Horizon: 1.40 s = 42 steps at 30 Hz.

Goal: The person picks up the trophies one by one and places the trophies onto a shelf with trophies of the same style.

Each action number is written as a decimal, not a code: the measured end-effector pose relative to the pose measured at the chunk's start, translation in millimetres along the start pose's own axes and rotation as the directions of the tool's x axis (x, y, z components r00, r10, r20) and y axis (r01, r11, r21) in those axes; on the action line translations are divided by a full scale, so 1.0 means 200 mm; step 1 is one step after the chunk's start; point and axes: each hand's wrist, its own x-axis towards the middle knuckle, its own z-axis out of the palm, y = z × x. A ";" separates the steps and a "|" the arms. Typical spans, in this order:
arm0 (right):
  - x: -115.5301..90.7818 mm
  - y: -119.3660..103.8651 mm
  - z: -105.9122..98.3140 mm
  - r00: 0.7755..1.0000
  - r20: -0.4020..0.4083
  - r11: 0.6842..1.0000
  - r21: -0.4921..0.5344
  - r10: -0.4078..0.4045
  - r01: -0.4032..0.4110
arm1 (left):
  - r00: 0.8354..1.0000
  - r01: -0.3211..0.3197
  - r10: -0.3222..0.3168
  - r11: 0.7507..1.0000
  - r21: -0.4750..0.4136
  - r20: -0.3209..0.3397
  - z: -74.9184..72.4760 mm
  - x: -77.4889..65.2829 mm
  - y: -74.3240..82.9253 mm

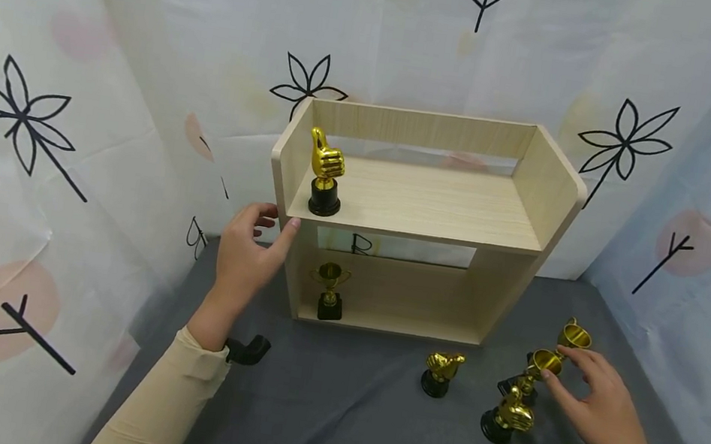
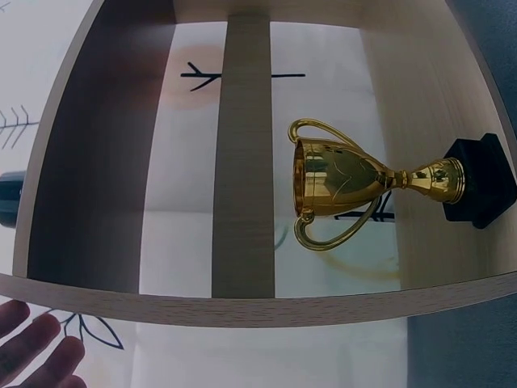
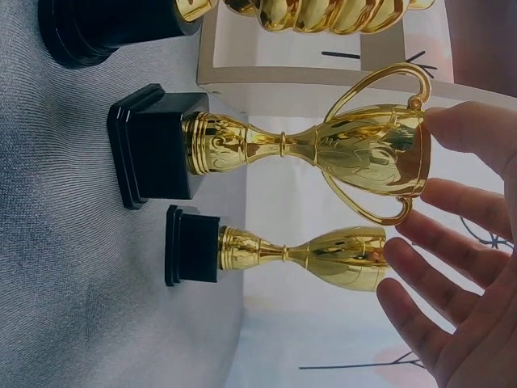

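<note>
At the left side of a light wooden shelf [image 1: 426, 202], my left hand [image 1: 252, 249] holds the side panel, its thumb on the front edge and its fingers along the outside. My right hand [image 1: 599, 400] pinches the rim of a gold trophy cup [image 3: 367, 149] between thumb and index finger; the cup's black base stands on the cloth. Behind it is a second gold trophy cup [image 3: 347, 257], close to the other fingertips. A thumbs-up trophy [image 1: 514, 411] stands just in front of the pinched cup.
On the upper board stands a thumbs-up trophy [image 1: 325, 172], at the left end. Below it, a two-handled trophy cup [image 1: 331, 291] is on the lower board. Another gold trophy [image 1: 442, 371] with a black base stands on the grey cloth [image 1: 328, 415]. Patterned fabric [image 1: 159, 111] surrounds the table.
</note>
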 end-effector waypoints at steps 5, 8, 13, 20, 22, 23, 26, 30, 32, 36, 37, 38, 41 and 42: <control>0.00 0.01 0.00 1.000 0.006 1.000 0.010 0.006 -0.006 | 1.000 -0.004 0.004 1.000 -0.002 -0.002 0.00 0.01 0.00; 0.00 0.01 0.01 1.000 0.008 1.000 0.006 0.006 -0.006 | 1.000 -0.009 0.008 1.000 -0.005 -0.009 0.01 0.03 0.00; 0.00 0.01 0.01 1.000 0.006 1.000 -0.003 -0.002 0.002 | 1.000 -0.014 0.014 1.000 0.006 -0.012 0.02 0.05 0.00; 0.00 0.00 0.01 1.000 0.004 1.000 -0.003 -0.005 0.005 | 1.000 -0.018 0.019 0.999 0.041 -0.021 0.04 0.06 -0.01; 0.00 0.00 0.01 1.000 0.001 1.000 -0.001 -0.006 0.006 | 0.999 -0.026 0.028 0.998 0.064 -0.026 0.04 0.07 0.00; 0.00 0.00 0.02 1.000 -0.001 1.000 0.000 -0.007 0.007 | 0.999 -0.030 0.032 0.997 0.076 -0.030 0.04 0.07 0.00; 0.00 0.00 0.02 1.000 -0.003 1.000 0.004 -0.007 0.007 | 0.998 -0.034 0.038 0.994 0.100 -0.042 0.05 0.07 0.00; 0.00 0.00 0.02 1.000 -0.002 1.000 0.007 -0.008 0.008 | 0.998 -0.036 0.042 0.993 0.110 -0.055 0.06 0.09 -0.01; 0.00 0.00 0.02 1.000 -0.003 1.000 0.008 -0.012 0.013 | 0.998 -0.033 0.039 0.993 0.116 -0.055 0.06 0.09 -0.01; 0.01 0.00 0.03 1.000 -0.011 1.000 0.008 -0.019 0.019 | 0.999 -0.016 0.022 0.994 0.109 -0.048 0.07 0.10 0.00; 0.01 0.00 0.03 1.000 -0.011 1.000 0.007 -0.019 0.019 | 0.999 -0.011 0.016 0.994 0.105 -0.047 0.07 0.11 0.00; 0.01 0.00 0.03 1.000 -0.011 1.000 0.005 -0.018 0.018 | 0.999 -0.006 0.011 0.995 0.103 -0.045 0.08 0.11 0.00; 0.01 0.00 0.03 1.000 -0.005 1.000 0.002 -0.012 0.012 | 0.999 0.004 0.000 0.995 0.098 -0.042 0.09 0.12 0.01; 0.01 0.00 0.03 1.000 -0.003 1.000 0.004 -0.011 0.011 | 0.999 0.007 -0.003 0.995 0.099 -0.043 0.09 0.12 0.01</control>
